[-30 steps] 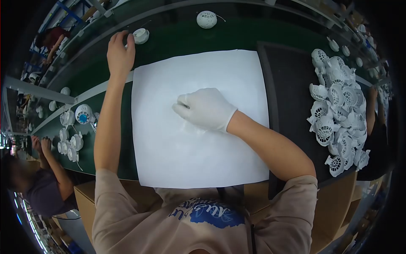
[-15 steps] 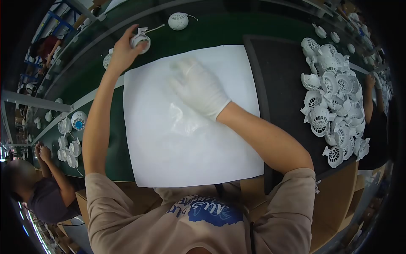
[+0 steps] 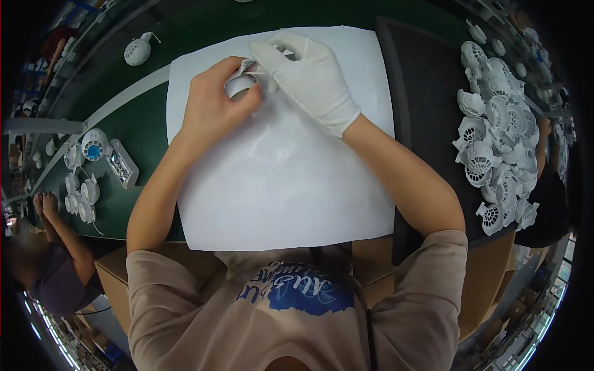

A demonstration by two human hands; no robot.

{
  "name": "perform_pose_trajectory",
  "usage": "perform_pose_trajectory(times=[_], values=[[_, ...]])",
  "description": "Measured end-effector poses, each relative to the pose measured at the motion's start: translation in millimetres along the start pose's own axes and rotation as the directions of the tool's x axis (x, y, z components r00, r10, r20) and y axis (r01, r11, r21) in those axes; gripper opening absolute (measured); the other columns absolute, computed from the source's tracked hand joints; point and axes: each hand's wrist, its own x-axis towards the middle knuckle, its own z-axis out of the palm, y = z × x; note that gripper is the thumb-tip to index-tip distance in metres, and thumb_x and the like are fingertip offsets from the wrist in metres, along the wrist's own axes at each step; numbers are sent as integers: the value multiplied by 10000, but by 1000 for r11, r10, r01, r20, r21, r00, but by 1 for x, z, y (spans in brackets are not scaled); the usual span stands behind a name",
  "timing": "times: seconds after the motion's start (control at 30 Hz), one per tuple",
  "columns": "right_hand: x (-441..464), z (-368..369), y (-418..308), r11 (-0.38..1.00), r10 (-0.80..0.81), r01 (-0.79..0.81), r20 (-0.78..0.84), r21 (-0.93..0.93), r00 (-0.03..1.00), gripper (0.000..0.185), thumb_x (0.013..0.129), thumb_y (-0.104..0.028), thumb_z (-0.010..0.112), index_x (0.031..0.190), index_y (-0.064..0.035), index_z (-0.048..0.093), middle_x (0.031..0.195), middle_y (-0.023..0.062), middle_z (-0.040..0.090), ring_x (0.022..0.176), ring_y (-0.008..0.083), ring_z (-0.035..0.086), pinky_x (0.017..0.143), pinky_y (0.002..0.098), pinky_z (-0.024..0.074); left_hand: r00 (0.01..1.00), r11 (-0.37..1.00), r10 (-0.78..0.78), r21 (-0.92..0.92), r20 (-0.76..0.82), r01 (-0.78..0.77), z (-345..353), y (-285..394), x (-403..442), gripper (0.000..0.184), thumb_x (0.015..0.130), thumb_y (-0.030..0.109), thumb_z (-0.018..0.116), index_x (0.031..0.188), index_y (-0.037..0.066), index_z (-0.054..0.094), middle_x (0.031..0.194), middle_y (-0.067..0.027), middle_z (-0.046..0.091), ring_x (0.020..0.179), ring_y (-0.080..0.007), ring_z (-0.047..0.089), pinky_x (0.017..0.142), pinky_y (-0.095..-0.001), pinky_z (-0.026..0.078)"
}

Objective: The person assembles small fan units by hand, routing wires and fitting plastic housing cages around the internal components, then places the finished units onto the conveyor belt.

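Note:
My bare left hand (image 3: 219,102) is closed around a round white plastic housing (image 3: 240,86) above the far part of a white sheet (image 3: 278,204). Thin wires show at the housing's upper side, between my two hands. My right hand (image 3: 312,77), in a white glove, is bent in close from the right, its thumb and fingers curled together beside the housing. A small pale bit shows between the gloved fingers, too hidden to name.
White grille shells (image 3: 498,133) lie heaped on a black mat (image 3: 427,111) at right. On the green surface at left are a grille ball with a cord (image 3: 137,52), several round housings (image 3: 81,196) and a long clear-topped piece (image 3: 122,163). A co-worker's hands (image 3: 46,205) are at far left.
My left hand has brought the housing from the green surface over the sheet. My right hand has moved up from the sheet to meet it, its fingers now curled. The view has shifted.

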Motion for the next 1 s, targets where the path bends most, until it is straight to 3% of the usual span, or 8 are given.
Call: perform_pose_trajectory(times=[0.1, 0.33, 0.5, 0.6, 0.7, 0.87, 0.9, 1.0], values=[[-5, 4, -4, 968, 157, -171, 91, 183, 984, 240, 950, -250, 627, 954, -21, 699, 741, 1, 622, 702, 91, 562, 661, 234, 456, 996, 998, 69, 7, -57, -69, 4, -10, 0, 365, 796, 260, 721, 1023, -20, 657, 865, -136, 693, 698, -295, 631, 675, -343, 512], [5, -13, -6, 877, -275, 257, 16, -405, 961, 234, 939, -258, 649, 910, -31, 696, 745, -8, 612, 692, 88, 519, 631, 246, 427, 1000, 992, -14, 125, 18, 12, -3, -2, -1, 392, 766, 255, 749, 1029, -16, 643, 871, -154, 692, 748, -294, 656, 696, -343, 524], [12, -19, -2, 862, -314, 256, -65, -438, 947, 261, 946, -260, 602, 863, -25, 682, 756, 35, 667, 644, 166, 623, 603, 273, 483, 996, 963, -70, -259, 50, 81, 6, 22, -20, 400, 759, 170, 743, 1113, 24, 627, 878, -125, 693, 778, -252, 668, 733, -318, 529], [16, -29, 9, 950, 250, -187, 246, -252, 936, 325, 946, -374, 605, 951, -59, 687, 745, 5, 605, 694, 104, 541, 619, 240, 440, 952, 826, -236, -475, 196, 303, 7, 33, -28, 412, 766, 121, 718, 1157, 41, 615, 889, -105, 696, 799, -223, 673, 754, -301, 527], [12, -38, 14, 897, 385, -436, 612, -72, 691, 360, 941, -414, 588, 990, -68, 676, 754, 23, 607, 698, 114, 561, 643, 245, 465, 978, 827, 208, -533, -2, -177, 15, 33, -37, 337, 774, 104, 681, 1102, 37, 646, 868, -76, 699, 792, -174, 663, 756, -271, 516], [24, -42, 4, 831, 555, -343, 603, -438, 573, 331, 941, -362, 580, 1017, -53, 670, 818, 41, 635, 745, 114, 594, 700, 261, 498, 955, 839, 154, -544, 253, 9, 19, 31, -47, 258, 781, 99, 665, 1031, 35, 675, 856, -63, 697, 779, -153, 653, 732, -264, 513], [25, -49, 0, 816, 412, -85, 472, -571, 780, 334, 933, -345, 574, 1034, -41, 671, 861, 66, 660, 785, 156, 627, 738, 287, 511, 954, 823, 106, -563, 281, 75, 18, 31, -46, 241, 783, 100, 666, 1015, 34, 680, 849, -64, 696, 769, -150, 649, 726, -263, 512], [36, -102, -22, 169, -33, 175, 172, -970, 985, 366, 911, -314, 560, 1104, -21, 664, 1024, 153, 700, 956, 300, 674, 852, 381, 516, 953, 772, 2, -606, 304, 192, 19, 28, -40, 208, 788, 100, 669, 983, 31, 689, 834, -67, 692, 749, -144, 643, 715, -260, 511]])
